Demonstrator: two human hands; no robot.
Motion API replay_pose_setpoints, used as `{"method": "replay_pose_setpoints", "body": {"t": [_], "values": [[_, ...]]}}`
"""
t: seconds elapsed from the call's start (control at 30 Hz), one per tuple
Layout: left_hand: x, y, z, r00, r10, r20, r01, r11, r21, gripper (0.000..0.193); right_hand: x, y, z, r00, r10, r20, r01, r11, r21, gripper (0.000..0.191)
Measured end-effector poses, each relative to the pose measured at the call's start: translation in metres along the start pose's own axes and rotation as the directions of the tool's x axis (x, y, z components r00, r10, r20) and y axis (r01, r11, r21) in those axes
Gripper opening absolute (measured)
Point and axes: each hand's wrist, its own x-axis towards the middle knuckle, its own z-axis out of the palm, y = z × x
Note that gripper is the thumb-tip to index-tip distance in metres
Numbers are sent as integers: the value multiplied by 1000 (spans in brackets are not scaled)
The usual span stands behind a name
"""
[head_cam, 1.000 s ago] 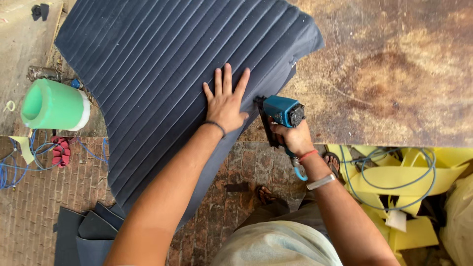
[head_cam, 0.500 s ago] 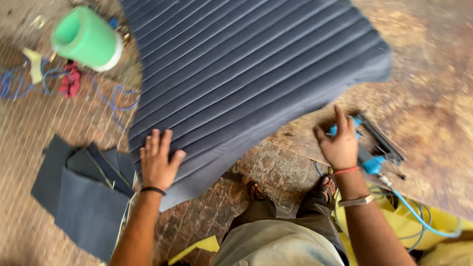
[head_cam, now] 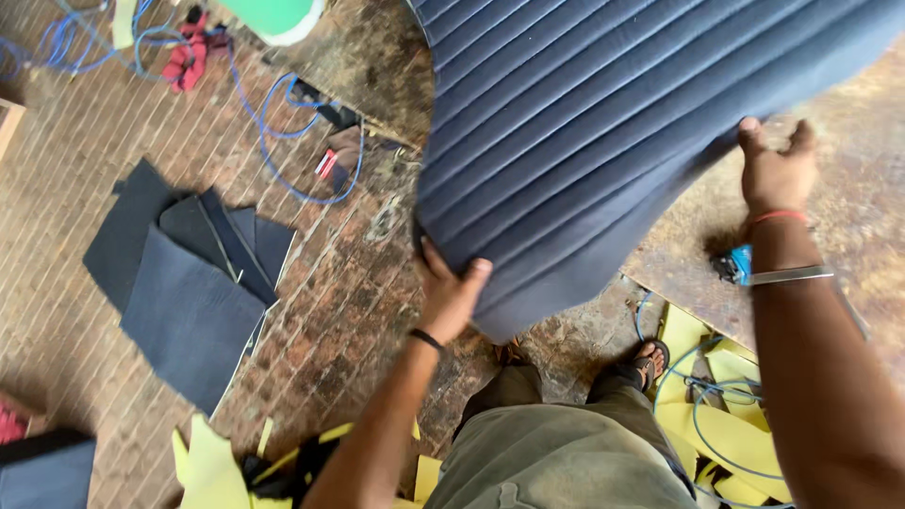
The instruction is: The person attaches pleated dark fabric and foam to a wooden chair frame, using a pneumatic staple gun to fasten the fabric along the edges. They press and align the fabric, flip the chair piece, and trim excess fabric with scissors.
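Left hand: the left hand (head_cam: 451,287) closes its grip on the near left edge of the cushion cover (head_cam: 603,123), thumb on top and fingers tucked under the fold.
Right hand: the right hand (head_cam: 775,170) holds the cover's right-hand edge, fingers curled behind the fabric; the grip is closed on it. One red band and one metal bracelet sit on that wrist; one dark band sits on the left wrist.
Cushion cover: one large dark blue padded piece with many parallel stitched ribs, lying partly on the desk (head_cam: 848,217) and hanging over its near edge, between the two hands.
Desk: one worn, stained brown board; one blue power tool (head_cam: 735,266) lies on it, just beside the right wrist and partly hidden by it.
Floor: brick paving (head_cam: 311,311). To the left lies one pile of dark fabric offcuts (head_cam: 189,273), about five pieces overlapping.
Cable: one blue cable (head_cam: 273,151) loops across the floor at upper left, near one red item (head_cam: 189,57), which is too small to name.
Bucket: one green bucket (head_cam: 273,17) at the top edge, cut off by the frame.
Foam scraps: yellow pieces (head_cam: 726,424) under the desk at right, more at bottom left (head_cam: 212,467); I cannot count them.
Feet: two sandalled feet (head_cam: 650,358) below the cover.
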Motion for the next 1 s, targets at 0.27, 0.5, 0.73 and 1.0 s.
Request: {"method": "replay_pose_setpoints", "body": {"t": [0.27, 0.5, 0.73, 1.0], "values": [[4, 85, 75, 578, 695, 428, -681, 121, 722, 83, -117, 14, 59, 849, 494, -187, -337, 779, 529, 53], [3, 126, 96, 605, 617, 503, -721, 158, 675, 93, -121, -2, 104, 869, 279, -409, -296, 955, 23, 42], [18, 184, 164, 789, 458, 411, -537, 188, 822, 107, -107, 3, 121, 912, 247, -327, -156, 947, 281, 43], [7, 198, 193, 856, 431, 287, -418, 248, 874, 108, -107, -4, 90, 972, 188, -144, -164, 973, 164, 36]]}}
